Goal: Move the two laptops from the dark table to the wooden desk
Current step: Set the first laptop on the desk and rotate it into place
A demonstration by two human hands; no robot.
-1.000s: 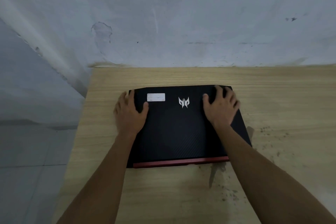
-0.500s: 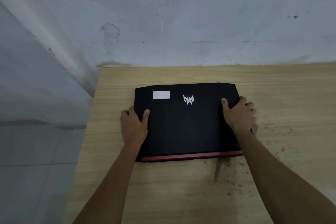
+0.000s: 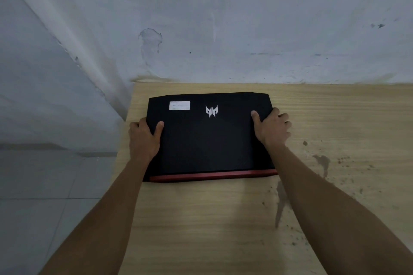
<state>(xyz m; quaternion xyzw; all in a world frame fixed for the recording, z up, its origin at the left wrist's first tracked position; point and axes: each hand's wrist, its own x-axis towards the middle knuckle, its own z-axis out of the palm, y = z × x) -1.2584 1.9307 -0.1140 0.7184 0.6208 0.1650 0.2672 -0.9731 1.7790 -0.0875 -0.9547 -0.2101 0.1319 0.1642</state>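
Note:
A closed black laptop [image 3: 210, 140] with a silver logo, a white sticker and a red strip along its near edge lies flat on the wooden desk [image 3: 201, 219], close to the desk's back left corner. My left hand [image 3: 144, 138] grips its left edge, thumb on the lid. My right hand [image 3: 271, 127] grips its right edge, thumb on the lid and fingers curled around the side. Only this one laptop is in view; the dark table is out of sight.
A pale stained wall [image 3: 223, 29] runs right behind the desk. The desk's left edge drops to a grey tiled floor [image 3: 33, 196]. Dark stains and specks [image 3: 321, 163] mark the desk top to the right of the laptop.
Both hands slid from flat on the lid outward to the laptop's side edges. The laptop now sits a little further back toward the wall.

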